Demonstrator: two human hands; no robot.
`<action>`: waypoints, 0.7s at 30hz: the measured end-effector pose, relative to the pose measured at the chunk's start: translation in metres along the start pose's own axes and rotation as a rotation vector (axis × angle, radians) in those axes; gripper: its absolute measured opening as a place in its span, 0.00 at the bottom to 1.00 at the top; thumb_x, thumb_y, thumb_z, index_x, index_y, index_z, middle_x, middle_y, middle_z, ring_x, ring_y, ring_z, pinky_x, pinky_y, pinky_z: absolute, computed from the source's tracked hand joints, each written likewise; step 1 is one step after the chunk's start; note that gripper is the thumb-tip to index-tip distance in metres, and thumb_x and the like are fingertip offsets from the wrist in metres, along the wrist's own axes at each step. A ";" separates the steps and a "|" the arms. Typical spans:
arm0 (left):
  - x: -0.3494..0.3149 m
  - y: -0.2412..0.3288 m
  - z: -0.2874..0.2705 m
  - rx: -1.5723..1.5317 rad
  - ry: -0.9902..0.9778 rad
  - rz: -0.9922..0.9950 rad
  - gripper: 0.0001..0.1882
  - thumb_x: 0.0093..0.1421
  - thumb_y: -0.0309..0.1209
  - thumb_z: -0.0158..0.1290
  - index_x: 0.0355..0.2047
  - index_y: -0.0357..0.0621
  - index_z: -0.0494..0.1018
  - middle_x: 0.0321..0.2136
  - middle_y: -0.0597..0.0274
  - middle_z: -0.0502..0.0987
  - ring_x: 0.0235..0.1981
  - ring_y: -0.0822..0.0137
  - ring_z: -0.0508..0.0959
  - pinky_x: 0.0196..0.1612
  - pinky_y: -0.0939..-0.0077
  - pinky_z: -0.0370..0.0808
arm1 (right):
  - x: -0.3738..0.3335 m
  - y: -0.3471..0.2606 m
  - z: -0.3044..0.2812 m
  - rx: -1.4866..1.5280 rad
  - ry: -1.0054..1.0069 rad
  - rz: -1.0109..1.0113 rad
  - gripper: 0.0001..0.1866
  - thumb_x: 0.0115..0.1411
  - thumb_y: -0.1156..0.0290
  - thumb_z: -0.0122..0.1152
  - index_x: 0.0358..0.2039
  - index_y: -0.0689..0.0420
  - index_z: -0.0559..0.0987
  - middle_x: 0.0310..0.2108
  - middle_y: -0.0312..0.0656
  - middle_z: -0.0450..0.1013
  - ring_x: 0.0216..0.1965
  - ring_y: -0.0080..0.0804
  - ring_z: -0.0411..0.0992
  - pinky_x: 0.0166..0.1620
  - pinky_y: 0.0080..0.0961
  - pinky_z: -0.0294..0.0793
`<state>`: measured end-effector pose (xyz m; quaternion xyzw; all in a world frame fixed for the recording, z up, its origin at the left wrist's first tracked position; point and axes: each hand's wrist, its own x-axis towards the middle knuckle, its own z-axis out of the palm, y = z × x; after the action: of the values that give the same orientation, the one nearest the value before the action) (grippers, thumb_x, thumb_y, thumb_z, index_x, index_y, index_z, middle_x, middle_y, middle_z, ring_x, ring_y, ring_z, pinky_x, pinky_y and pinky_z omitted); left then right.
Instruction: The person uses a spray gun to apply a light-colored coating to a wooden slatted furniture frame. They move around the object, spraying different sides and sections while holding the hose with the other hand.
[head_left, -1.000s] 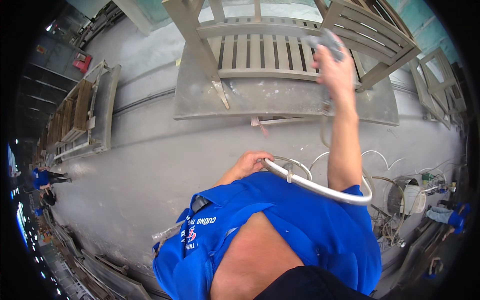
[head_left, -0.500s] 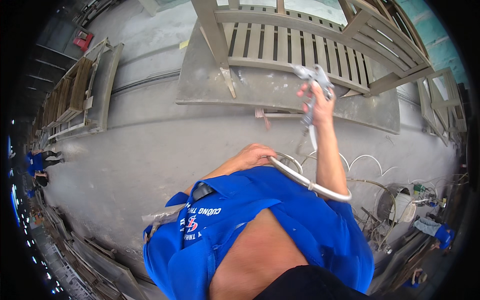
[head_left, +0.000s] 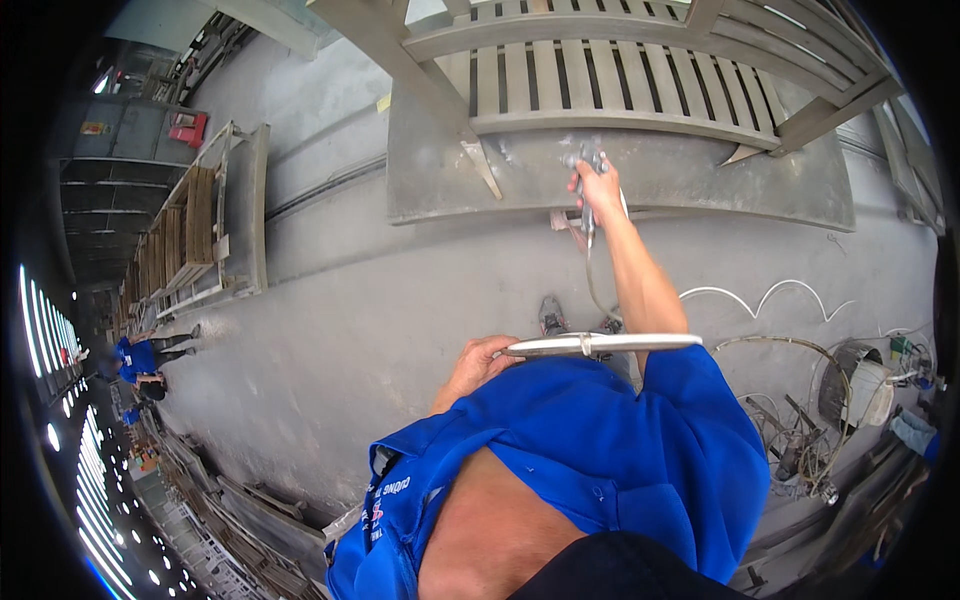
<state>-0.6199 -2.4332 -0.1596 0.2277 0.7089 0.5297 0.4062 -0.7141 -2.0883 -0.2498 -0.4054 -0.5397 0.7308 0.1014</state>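
Observation:
My right hand (head_left: 598, 190) is closed around the grip of a grey metal spray gun (head_left: 588, 160), with the arm stretched forward. The gun is just below the front rail of a slatted wooden bench (head_left: 560, 118); a faint haze shows about its nozzle. From the grip a thin hose (head_left: 590, 265) hangs toward the floor. My left hand (head_left: 476, 366), close to my body, has its fingers closed on the edge of a coiled white-grey hose (head_left: 625, 342). That coil reaches across to my right forearm.
The bench stands on a low grey board (head_left: 430, 185). Hose loops (head_left: 760, 305) lie on the floor at right, beside a bucket (head_left: 868, 385). Wooden frames on a rack (head_left: 200, 215) stand at left. A person in blue (head_left: 138, 360) is far left.
My right hand with the spray gun has moved left along the bench front. The hose coil at my left hand has tipped and looks flatter. The whole view has shifted a little.

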 end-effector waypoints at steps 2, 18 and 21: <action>0.010 0.002 0.001 0.113 -0.016 0.107 0.11 0.60 0.20 0.60 0.44 0.37 0.79 0.38 0.53 0.84 0.41 0.60 0.84 0.49 0.70 0.78 | -0.024 -0.007 -0.011 -0.002 -0.025 -0.038 0.26 0.68 0.65 0.57 0.66 0.52 0.69 0.29 0.36 0.75 0.28 0.23 0.75 0.20 0.23 0.68; 0.108 0.023 0.080 0.271 -0.269 0.273 0.13 0.57 0.25 0.64 0.43 0.43 0.79 0.39 0.52 0.83 0.38 0.50 0.84 0.41 0.62 0.80 | -0.104 -0.025 -0.153 -0.015 -0.045 -0.142 0.31 0.68 0.64 0.59 0.70 0.53 0.64 0.31 0.36 0.76 0.29 0.23 0.76 0.17 0.19 0.68; 0.112 0.033 0.096 0.355 -0.281 0.398 0.12 0.58 0.24 0.62 0.43 0.41 0.78 0.37 0.52 0.82 0.37 0.48 0.82 0.40 0.60 0.79 | -0.099 -0.004 -0.167 -0.027 -0.069 -0.101 0.31 0.68 0.65 0.59 0.71 0.51 0.65 0.31 0.36 0.76 0.28 0.22 0.76 0.18 0.20 0.68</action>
<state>-0.6083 -2.2834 -0.1766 0.5007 0.6686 0.4301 0.3425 -0.5338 -2.0267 -0.2132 -0.3536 -0.5723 0.7311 0.1138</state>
